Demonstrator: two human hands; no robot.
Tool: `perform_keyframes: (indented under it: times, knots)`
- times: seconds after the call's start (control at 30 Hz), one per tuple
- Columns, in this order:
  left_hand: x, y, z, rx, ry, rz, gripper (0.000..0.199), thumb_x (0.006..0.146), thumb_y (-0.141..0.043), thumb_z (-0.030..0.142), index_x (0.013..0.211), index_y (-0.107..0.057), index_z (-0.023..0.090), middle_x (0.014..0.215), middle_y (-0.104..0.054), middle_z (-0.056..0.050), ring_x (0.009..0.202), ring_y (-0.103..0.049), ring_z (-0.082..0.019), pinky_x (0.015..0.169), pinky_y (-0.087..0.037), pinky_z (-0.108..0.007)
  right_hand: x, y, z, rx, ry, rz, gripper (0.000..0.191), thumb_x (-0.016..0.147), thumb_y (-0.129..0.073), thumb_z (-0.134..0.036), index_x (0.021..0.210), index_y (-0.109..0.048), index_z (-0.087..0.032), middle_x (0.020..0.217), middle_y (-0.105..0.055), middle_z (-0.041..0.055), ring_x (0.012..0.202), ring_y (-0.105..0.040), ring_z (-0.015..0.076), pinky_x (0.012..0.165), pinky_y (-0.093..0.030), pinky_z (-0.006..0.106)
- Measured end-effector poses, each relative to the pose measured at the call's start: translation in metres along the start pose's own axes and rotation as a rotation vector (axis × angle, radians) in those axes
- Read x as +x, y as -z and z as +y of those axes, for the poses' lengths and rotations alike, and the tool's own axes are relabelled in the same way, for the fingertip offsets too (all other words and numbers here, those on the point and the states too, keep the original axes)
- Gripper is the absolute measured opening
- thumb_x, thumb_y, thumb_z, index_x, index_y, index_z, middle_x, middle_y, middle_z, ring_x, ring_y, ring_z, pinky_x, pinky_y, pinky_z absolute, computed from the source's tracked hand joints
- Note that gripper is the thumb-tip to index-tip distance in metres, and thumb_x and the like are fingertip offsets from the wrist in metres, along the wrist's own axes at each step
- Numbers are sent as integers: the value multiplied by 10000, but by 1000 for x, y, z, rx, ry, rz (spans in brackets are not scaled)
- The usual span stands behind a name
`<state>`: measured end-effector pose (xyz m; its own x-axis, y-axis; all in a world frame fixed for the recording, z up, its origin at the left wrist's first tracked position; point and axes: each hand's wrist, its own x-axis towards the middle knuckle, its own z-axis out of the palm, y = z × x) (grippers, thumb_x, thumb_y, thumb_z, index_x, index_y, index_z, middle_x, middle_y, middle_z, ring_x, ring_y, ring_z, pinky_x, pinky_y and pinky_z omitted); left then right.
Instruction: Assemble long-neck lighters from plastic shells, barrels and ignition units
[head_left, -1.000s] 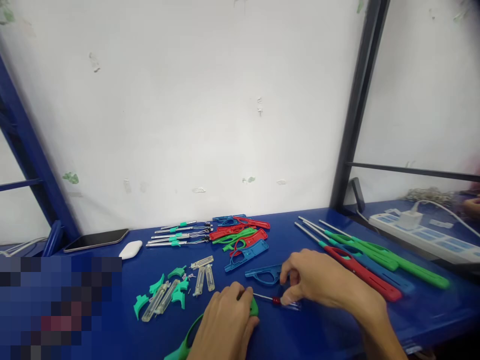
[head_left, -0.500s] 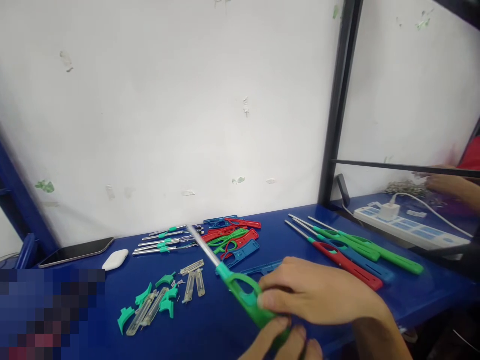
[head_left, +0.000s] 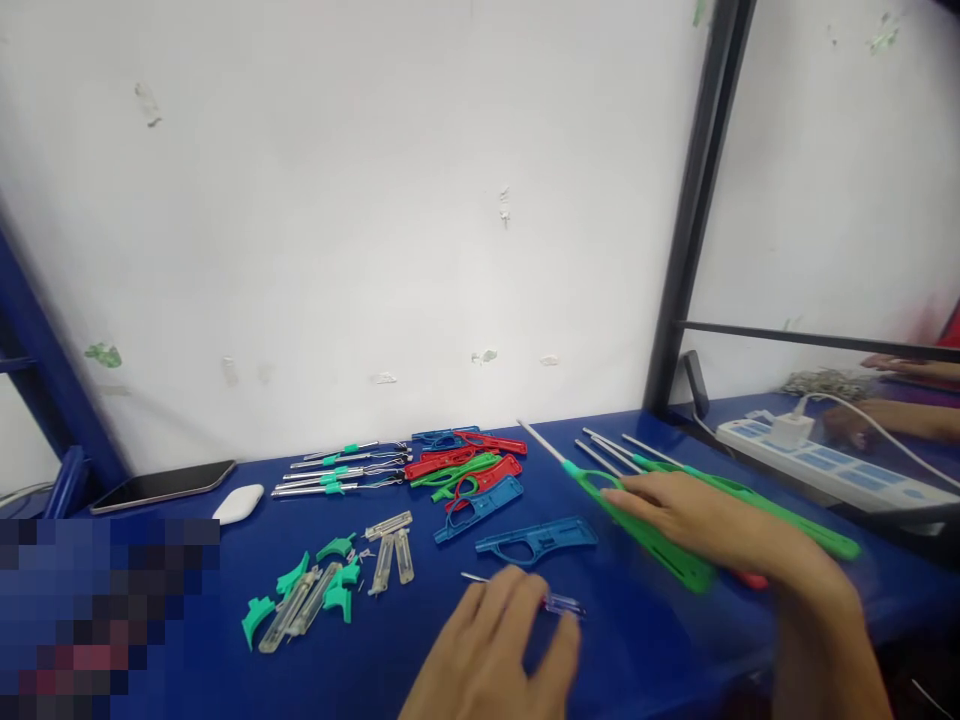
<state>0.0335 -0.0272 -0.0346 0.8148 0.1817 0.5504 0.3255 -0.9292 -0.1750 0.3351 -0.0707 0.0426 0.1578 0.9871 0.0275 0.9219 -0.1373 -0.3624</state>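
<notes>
Green lighter (head_left: 655,546) slants beneath the fingers (head_left: 636,504) of the right hand (head_left: 694,515).

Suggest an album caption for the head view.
Right hand on a green utility lighter, left hand at a screwdriver, blue handle shell beyond.

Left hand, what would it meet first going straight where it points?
The left hand would probably meet the screwdriver it overlaps in view, then the blue handle piece beyond; depth is unclear.

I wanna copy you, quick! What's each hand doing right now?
Left hand: over the screwdriver, can't tell if gripping.
Right hand: closed, holding a green lighter.
</notes>
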Motion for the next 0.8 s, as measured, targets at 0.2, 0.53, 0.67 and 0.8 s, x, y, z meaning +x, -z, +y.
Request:
perform_keyframes:
  times: [0.2, 0.53, 0.67, 0.8]
  knots:
    - [5, 18, -23, 10, 149, -132, 478, 909, -470, 41, 1316, -634, 230, 1482, -608, -215, 1244, -715, -341, 720, -667, -299, 23, 0, 49, -60, -275, -124, 322, 1059, -629, -484, 1092, -721, -177, 1085, -743, 43, 939, -721, 204, 870, -606, 396]
    - [5, 34, -36, -202, 617, -301, 377, 957, -465, 135, 1283, -575, 289, 1419, -501, -115, 592, -664, -115, 605, -560, -285, 22, 3, 47, -37, -393, -105, 284, 1050, -664, -421, 1208, -699, -188, 1219, -720, 70, 1034, -716, 222, 906, -616, 421]
    - [1, 40, -42, -213, 733, -422, 535, 884, -545, 69, 1363, -519, 307, 1408, -511, -91, 706, -706, -149, 655, -542, -278, 17, 5, 30, 33, -306, -58, 312, 1082, -572, -438, 1258, -639, -190, 1040, -712, 52, 790, -702, 163, 714, -597, 318]
    - [2, 46, -44, -201, 706, -516, 485, 960, -515, 115, 1407, -529, 303, 1386, -565, -97, 844, -745, -213, 762, -569, -341, 18, 1, 7, 120, -197, -68, 343, 1064, -503, -409, 1346, -590, -233, 1123, -697, 88, 670, -716, 162, 558, -536, 270]
